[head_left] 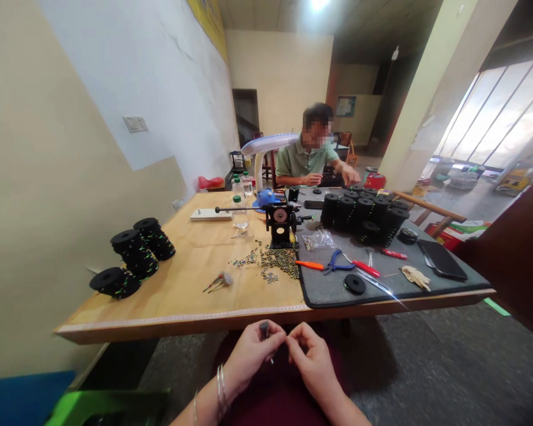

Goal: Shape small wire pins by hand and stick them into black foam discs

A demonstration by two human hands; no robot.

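My left hand (255, 350) is closed in front of the table edge, above my lap. A slim tool with a dark, rounded end (264, 329) sits in its curled fingers, and a thin tip shows below them. Close beside it, my right hand (313, 357) is pinched, its fingertips almost meeting those of the left. Whatever lies between the fingertips is too small to make out. On the table (173, 290) ahead are a heap of small beads or parts (279, 260), a small cluster with thin stems (221, 280) and a black hand-cranked machine (281, 225).
Black spools (127, 251) stand at the left, and several more (364, 210) on the grey mat (328, 290). Pliers (334, 260), scissors (377, 281), a screwdriver (310, 265) and a phone (442, 259) lie there. Across the table sits a co-worker (308, 154), beside a lamp (266, 142).
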